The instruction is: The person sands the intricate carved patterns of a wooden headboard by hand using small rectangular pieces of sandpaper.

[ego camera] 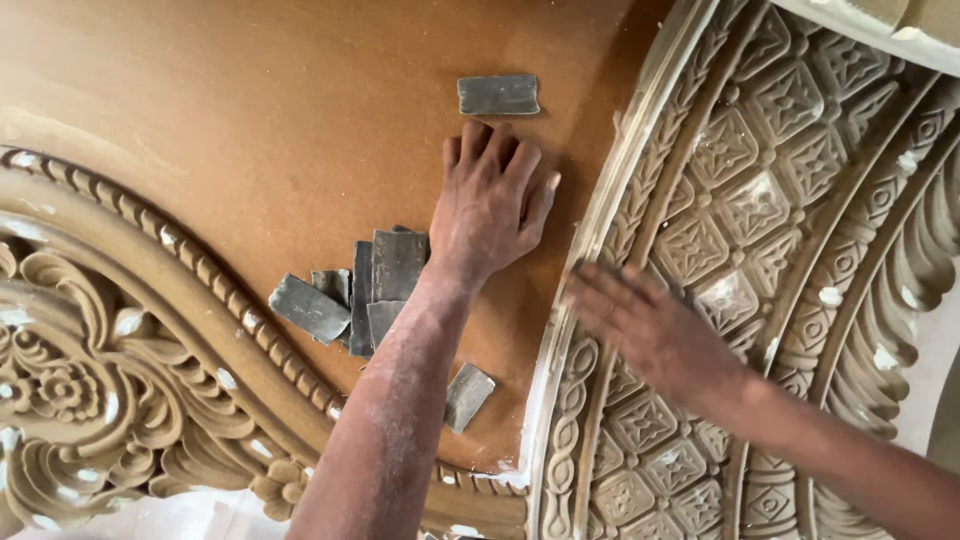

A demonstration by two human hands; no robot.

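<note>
Left hand (pixel 490 205) flat, fingers curled, on bare board; right hand (pixel 640 320), blurred, open on carved arch band (pixel 760 200); grey sanding pieces (pixel 370 285) at 7 o'clock lie unused, white dust remaining in grooves.

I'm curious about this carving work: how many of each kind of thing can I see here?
Grey flat pieces: 7, five of them overlapping in a pile
Carved sections: 2
Hands: 2, left hand and right hand
Total: 11

Left hand (pixel 490 205) flat, right hand (pixel 640 320) spread (blurred).
</note>
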